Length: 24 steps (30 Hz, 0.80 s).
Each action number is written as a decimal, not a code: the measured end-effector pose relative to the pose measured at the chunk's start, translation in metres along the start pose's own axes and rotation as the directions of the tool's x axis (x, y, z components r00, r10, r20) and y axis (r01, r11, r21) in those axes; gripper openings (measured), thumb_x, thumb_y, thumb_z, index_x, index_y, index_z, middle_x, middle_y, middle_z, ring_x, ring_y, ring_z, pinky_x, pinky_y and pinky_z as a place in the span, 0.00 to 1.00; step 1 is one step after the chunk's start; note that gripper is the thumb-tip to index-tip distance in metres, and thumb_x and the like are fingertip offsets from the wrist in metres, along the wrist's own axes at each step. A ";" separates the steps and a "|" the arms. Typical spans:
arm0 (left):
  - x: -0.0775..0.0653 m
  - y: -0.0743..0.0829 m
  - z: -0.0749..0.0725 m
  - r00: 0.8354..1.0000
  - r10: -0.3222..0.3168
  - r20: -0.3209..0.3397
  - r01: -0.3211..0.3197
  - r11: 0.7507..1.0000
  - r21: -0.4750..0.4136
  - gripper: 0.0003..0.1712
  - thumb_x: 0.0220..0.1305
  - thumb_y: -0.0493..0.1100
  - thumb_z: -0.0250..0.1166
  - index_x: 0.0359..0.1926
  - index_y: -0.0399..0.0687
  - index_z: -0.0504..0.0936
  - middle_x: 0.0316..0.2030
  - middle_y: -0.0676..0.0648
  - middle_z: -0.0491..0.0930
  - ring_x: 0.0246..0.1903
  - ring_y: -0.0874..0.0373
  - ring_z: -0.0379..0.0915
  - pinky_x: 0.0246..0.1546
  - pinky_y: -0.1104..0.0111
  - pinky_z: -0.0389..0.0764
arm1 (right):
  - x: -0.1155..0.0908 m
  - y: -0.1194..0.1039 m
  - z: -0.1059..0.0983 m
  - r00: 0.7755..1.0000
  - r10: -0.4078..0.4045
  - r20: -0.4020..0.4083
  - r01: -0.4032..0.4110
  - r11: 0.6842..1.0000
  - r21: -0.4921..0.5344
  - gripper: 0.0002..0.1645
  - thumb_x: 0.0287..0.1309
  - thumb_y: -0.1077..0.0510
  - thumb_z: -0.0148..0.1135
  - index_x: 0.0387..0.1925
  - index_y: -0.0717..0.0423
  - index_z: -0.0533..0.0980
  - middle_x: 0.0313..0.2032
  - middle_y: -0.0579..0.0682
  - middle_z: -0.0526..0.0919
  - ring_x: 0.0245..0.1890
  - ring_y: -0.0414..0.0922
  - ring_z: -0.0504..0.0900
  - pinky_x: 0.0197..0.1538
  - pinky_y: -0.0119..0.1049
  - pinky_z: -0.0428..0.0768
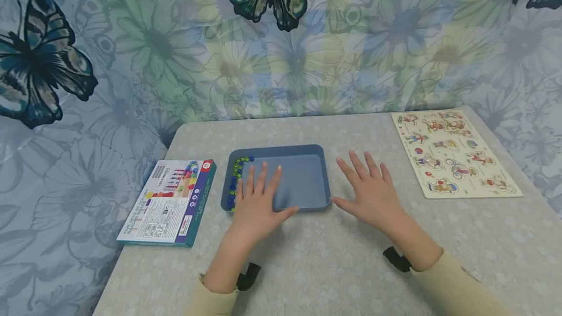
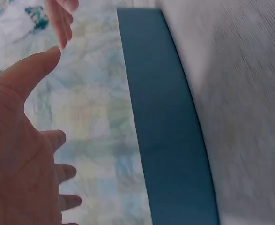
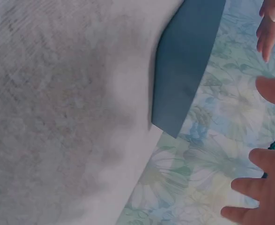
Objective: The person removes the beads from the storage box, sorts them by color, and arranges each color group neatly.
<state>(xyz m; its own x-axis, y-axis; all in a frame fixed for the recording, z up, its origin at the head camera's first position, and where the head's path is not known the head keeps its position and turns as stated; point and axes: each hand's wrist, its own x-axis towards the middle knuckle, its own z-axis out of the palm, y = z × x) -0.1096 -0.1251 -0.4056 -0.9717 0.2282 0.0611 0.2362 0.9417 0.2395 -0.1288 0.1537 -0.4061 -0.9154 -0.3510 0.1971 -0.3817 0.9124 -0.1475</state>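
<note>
A shallow blue-grey tray lies on the table, and small blue and green bead-like pieces line its left side. My left hand is spread above the tray's front left part, fingers straight, holding nothing. To the right of the tray, my right hand is also spread, its thumb close to the front right corner; whether it touches cannot be told. Both wrist views show the tray's outer wall beyond the hands. The left hand covers part of the tray and possibly some pieces.
On the left lies a flat printed box with a purple and teal edge. A cream board with small cartoon figures lies at the right. Behind the table hangs a floral curtain with butterflies.
</note>
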 end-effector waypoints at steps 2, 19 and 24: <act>-0.001 -0.015 -0.003 0.999 -0.035 -0.004 0.035 0.998 -0.051 0.55 0.51 0.80 0.47 0.73 0.66 0.36 0.73 0.49 0.30 0.70 0.46 0.20 0.65 0.41 0.37 | 0.004 -0.001 0.003 0.999 -0.033 -0.034 0.034 0.999 0.022 0.51 0.50 0.33 0.60 0.71 0.46 0.54 0.70 0.56 0.53 0.68 0.62 0.50 0.62 0.64 0.54; -0.043 -0.108 0.008 0.966 -0.217 0.139 0.257 0.828 -0.497 0.54 0.58 0.66 0.58 0.74 0.55 0.37 0.72 0.40 0.38 0.70 0.40 0.33 0.63 0.39 0.47 | 0.051 -0.055 0.033 0.960 -0.279 -0.033 0.280 0.944 0.173 0.28 0.57 0.47 0.61 0.58 0.53 0.73 0.54 0.52 0.76 0.54 0.51 0.73 0.54 0.45 0.74; -0.041 -0.107 0.010 0.962 -0.218 0.166 0.273 0.711 -0.648 0.48 0.60 0.62 0.59 0.73 0.62 0.43 0.72 0.44 0.41 0.69 0.39 0.43 0.62 0.42 0.54 | 0.063 -0.082 0.046 0.945 -0.323 0.060 0.294 0.914 0.278 0.23 0.59 0.49 0.60 0.54 0.52 0.76 0.51 0.49 0.78 0.50 0.46 0.77 0.49 0.39 0.77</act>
<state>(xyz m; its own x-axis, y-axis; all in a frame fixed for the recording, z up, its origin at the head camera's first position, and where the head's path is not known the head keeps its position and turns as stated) -0.0956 -0.2332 -0.4433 -0.9864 0.0552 -0.1546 -0.0958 0.5714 0.8151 -0.1610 0.0473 -0.4261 -0.7493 -0.6385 0.1757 -0.6541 0.6723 -0.3465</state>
